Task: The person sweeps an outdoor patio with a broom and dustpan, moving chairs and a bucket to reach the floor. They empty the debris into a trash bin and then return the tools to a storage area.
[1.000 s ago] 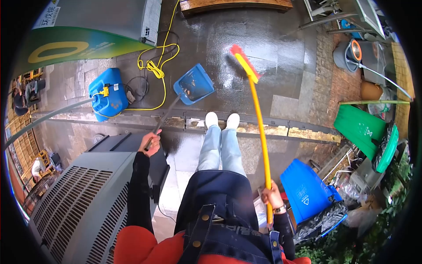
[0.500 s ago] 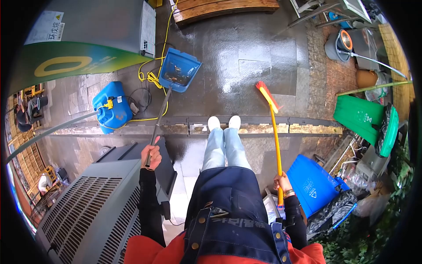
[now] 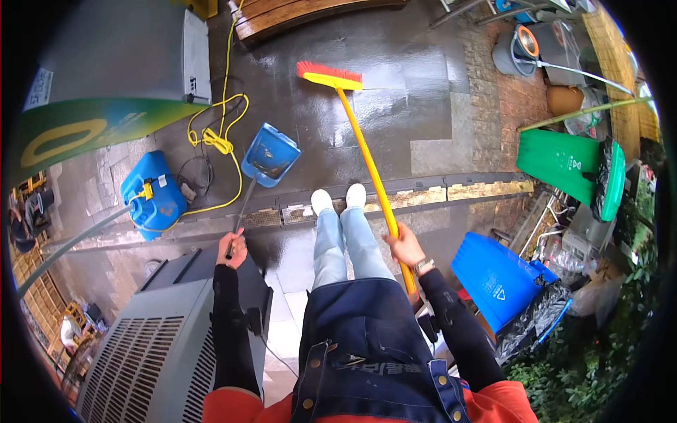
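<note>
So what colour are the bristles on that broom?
Red bristles on a yellow broom, seen clearly in the head view.

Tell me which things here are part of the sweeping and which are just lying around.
In use: broom in the right hand; dustpan in the left hand.
Lying about: blue canister, yellow cable, green bin, blue bin, grey cabinet.

The broom [image 3: 356, 141] has a long yellow handle and a yellow head with red bristles — the head lies far out on the wet dark paving, the handle slanting back toward the person. The dustpan [image 3: 270, 154] is blue, on a thin dark handle — its open scoop sits on the paving, holding some debris.
</note>
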Demonstrator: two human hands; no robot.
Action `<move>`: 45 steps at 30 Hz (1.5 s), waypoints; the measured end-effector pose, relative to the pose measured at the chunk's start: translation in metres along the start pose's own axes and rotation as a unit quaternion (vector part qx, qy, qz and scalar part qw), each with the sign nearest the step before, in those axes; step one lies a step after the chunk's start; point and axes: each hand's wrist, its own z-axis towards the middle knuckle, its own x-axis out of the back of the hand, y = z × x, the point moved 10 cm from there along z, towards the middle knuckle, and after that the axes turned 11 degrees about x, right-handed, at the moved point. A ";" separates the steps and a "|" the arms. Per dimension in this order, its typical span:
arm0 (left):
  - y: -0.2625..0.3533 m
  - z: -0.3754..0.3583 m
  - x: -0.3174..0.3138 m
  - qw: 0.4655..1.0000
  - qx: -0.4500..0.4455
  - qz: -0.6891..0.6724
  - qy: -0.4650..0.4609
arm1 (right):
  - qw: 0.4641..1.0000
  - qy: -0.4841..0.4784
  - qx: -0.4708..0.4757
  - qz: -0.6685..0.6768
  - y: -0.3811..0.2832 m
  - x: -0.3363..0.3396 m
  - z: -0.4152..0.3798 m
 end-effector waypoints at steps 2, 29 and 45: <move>0.003 0.014 -0.004 1.000 0.021 0.010 -0.005 | 0.997 0.017 0.021 -0.074 -0.017 -0.004 0.026; 0.021 0.010 -0.055 0.967 -0.031 0.189 -0.170 | 0.960 -0.073 -0.190 0.192 0.065 -0.012 -0.154; -0.144 -0.015 -0.135 0.956 0.123 0.261 -0.053 | 0.825 0.277 -0.180 0.458 0.290 0.104 -0.277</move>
